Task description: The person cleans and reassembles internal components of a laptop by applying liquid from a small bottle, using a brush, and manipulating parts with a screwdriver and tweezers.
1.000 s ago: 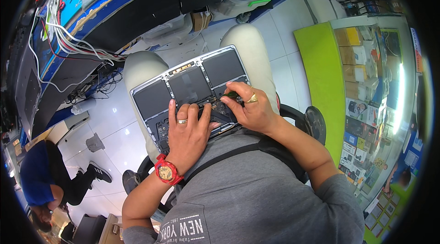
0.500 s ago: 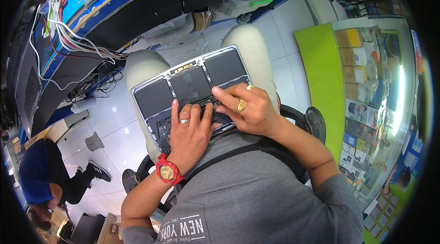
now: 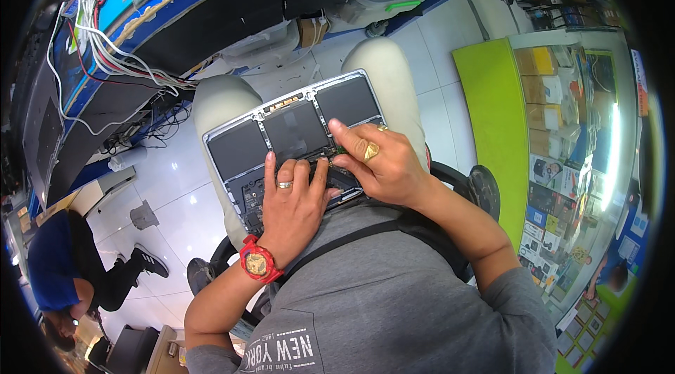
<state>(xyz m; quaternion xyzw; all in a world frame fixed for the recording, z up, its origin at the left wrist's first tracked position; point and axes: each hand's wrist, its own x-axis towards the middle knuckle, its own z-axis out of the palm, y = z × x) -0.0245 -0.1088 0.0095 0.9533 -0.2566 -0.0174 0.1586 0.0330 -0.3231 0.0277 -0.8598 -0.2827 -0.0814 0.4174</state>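
An opened laptop base (image 3: 292, 128) lies tilted across my lap, its inside facing up. Black battery cells (image 3: 344, 101) fill its far part, and a dark circuit board (image 3: 252, 195) lies nearer to me. My left hand (image 3: 292, 195) rests palm-down on the board area with its fingers stretched out and slightly apart. At the board's right side, my right hand (image 3: 387, 166) has its index finger raised and its thumb low, close to my left index fingertip. Its other fingers are curled in, and anything they hold is hidden. A tiny green spot shows between its thumb and index finger.
A dark desk front (image 3: 211, 36) with hanging white cables (image 3: 116, 61) stands ahead and to the left. To the right is a glass display case (image 3: 562, 163) with a lime-green side (image 3: 492, 128). A person (image 3: 56, 268) bends over at the far left.
My right hand's index finger has lifted slightly upward, away from its thumb, and a green spot now shows between them. The left hand stays nearly where it was on the laptop.
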